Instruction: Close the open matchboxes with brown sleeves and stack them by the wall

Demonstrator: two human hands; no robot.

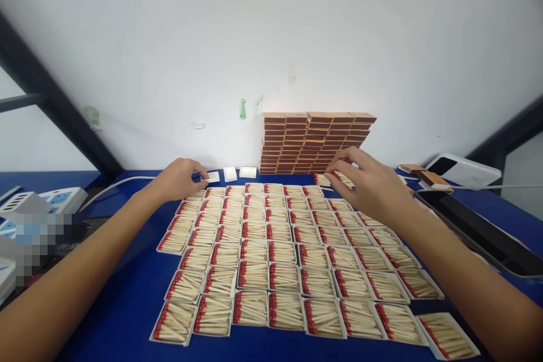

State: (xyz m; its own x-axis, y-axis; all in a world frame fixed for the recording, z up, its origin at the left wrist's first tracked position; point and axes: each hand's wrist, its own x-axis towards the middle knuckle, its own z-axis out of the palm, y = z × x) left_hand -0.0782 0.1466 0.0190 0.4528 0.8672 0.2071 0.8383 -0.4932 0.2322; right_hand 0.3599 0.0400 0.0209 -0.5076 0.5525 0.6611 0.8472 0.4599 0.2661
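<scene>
Left of the brown cardboard matchbox stack [316, 144], our left fingers [201, 170] pinch a small white card tray [214, 177], likely crushable, best held edgewise; our right fingers [348, 171], grip unclear, hang at red-tipped wooden matches [321, 181].

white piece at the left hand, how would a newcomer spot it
Find the brown stack of boxes before the white wall. Left of it, on the blue table, three small white pieces sit in a row. Yours is the leftmost piece, the only one right by the left hand.
</scene>
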